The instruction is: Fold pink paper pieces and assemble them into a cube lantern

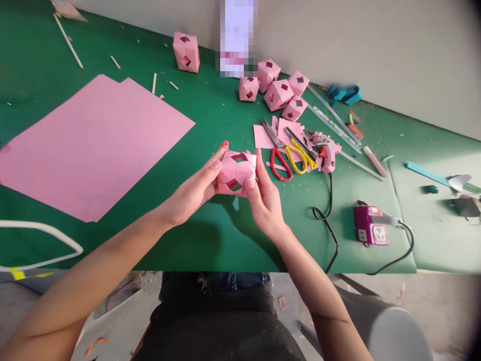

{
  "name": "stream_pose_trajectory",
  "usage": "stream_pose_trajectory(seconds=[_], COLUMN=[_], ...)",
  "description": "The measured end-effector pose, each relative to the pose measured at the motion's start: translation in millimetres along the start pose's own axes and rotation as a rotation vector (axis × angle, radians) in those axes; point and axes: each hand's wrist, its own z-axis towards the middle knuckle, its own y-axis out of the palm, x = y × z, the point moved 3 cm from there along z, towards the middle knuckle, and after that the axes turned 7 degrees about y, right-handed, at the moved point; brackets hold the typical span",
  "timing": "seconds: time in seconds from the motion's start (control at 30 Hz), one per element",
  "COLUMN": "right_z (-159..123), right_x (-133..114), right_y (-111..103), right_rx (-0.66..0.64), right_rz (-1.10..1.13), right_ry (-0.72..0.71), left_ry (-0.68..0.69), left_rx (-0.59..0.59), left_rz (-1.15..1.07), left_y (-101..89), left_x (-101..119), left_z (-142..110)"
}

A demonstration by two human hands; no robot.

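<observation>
Between my two hands, above the green table, is a pink folded-paper box with diamond-shaped openings. My left hand grips its left side, thumb on the near face. On its right side, my right hand presses with the thumb in front and the fingers behind, partly hidden. Just to the right lie red-handled scissors, yellow-handled scissors, pink paper scraps and a pink glue gun.
Several similar pink paper boxes stand at the back, with another box further left. Large pink sheets cover the left side. A purple power socket and black cord lie right. The green table ends at my waist.
</observation>
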Motion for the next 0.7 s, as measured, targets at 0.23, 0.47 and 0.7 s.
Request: stream_pose_trajectory(seconds=[0.23,0.47,0.7], right_z=[-3.0,-8.1,-4.6], right_x=[-19.6,-25.3,-29.4], right_y=[5.3,12.4,10.9], right_rx=[-0.036,0.025,0.091], right_rz=[0.059,0.122,0.483], right_ry=[-0.099,-0.159,-0.062], left_ry=[0.071,0.200,0.322], left_rx=[0.008,0.081,0.143], left_rz=[0.153,0.042,0.206], left_y=[-1.5,7.7,22.1], left_x=[16.6,19.1,28.8], left_z=[0.4,2.3,-5.2])
